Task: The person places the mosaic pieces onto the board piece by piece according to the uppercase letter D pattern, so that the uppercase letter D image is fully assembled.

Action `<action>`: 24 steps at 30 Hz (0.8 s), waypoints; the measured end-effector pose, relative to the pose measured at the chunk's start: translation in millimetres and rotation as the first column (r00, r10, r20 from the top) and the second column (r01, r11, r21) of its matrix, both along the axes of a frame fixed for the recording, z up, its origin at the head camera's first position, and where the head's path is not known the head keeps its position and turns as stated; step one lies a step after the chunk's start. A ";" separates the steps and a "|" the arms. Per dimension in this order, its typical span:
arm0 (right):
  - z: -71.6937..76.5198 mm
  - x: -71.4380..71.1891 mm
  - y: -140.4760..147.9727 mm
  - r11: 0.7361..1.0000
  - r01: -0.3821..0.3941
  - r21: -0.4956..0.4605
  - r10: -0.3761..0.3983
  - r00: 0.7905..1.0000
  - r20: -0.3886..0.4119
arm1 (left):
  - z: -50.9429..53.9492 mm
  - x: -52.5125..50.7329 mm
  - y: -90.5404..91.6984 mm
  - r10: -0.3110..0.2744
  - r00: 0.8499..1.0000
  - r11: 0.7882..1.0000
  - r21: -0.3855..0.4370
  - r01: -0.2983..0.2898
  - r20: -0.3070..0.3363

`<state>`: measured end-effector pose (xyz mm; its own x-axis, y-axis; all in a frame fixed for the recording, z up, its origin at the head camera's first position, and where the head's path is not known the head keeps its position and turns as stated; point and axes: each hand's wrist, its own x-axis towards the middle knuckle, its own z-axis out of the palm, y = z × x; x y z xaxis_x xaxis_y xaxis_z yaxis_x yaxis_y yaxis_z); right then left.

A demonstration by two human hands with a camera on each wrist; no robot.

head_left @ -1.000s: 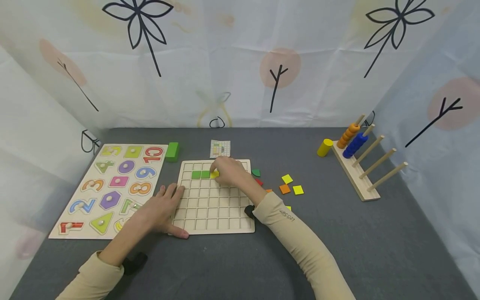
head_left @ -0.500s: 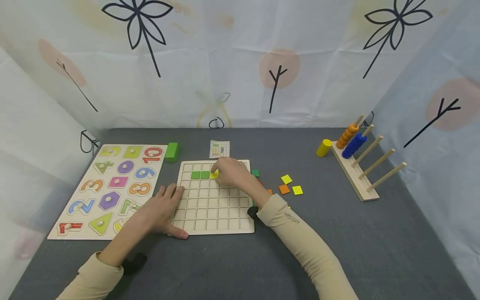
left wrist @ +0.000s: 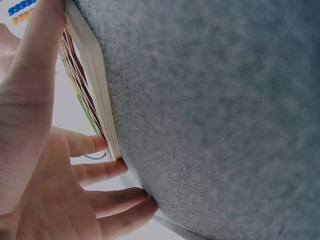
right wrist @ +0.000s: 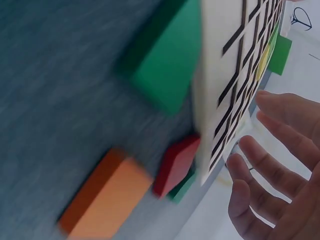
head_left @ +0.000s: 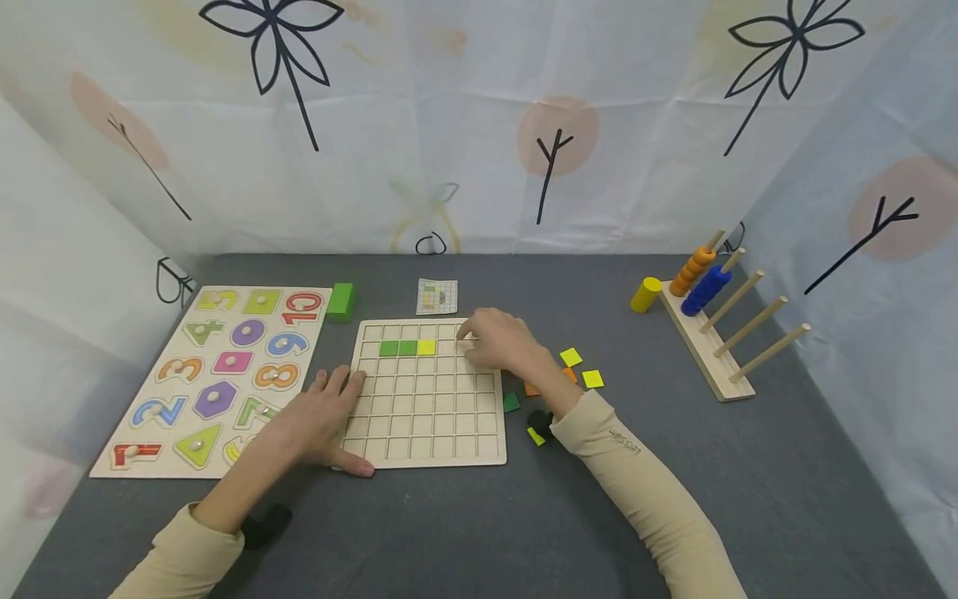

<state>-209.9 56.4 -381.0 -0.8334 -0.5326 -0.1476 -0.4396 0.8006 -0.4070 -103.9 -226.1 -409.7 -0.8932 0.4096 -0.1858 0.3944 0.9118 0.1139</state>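
Note:
A wooden grid board (head_left: 423, 424) lies on the dark grey table. In one of its upper rows sit two green tiles (head_left: 398, 349) with a yellow tile (head_left: 426, 348) beside them on the right. My left hand (head_left: 318, 424) rests at the board's left edge, its fingers spread and its thumb at the near corner. Over the board's upper right hovers my right hand (head_left: 503, 341), fingers loosely bent. The right wrist view shows nothing between these fingers; below them are a green piece (right wrist: 167, 60), a red piece (right wrist: 177, 162) and an orange piece (right wrist: 107, 195).
Yellow tiles (head_left: 593, 379) and other loose pieces lie right of the board. A small pattern card (head_left: 437, 297) is behind it, a green block (head_left: 341, 303) at the back left. A number puzzle (head_left: 168, 449) lies left; a peg stand (head_left: 707, 353) and yellow cylinder (head_left: 646, 294) stand right.
My right hand has let go of the yellow tile, which stays in the row beside the green ones, and has moved right. My left hand has stayed at the board's edge.

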 end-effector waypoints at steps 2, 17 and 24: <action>-0.2 0.3 7.2 1.000 0.014 0.001 -0.014 1.000 0.007 | 0.4 -0.4 0.3 0.000 1.000 1.000 -0.005 0.000 0.002; -9.3 -0.4 46.8 0.997 0.065 0.040 -0.063 0.997 -0.039 | 0.9 -1.1 0.2 -0.001 1.000 1.000 -0.012 0.001 0.013; -11.3 -1.6 50.0 0.994 0.106 0.031 -0.104 0.994 -0.043 | 0.6 -0.4 0.5 -0.004 1.000 1.000 -0.005 0.004 0.003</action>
<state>-211.4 106.4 -392.3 -0.8903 -0.4370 -0.1279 -0.3683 0.8563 -0.3622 -104.4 -225.6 -409.1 -0.8909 0.4122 -0.1909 0.3978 0.9108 0.1103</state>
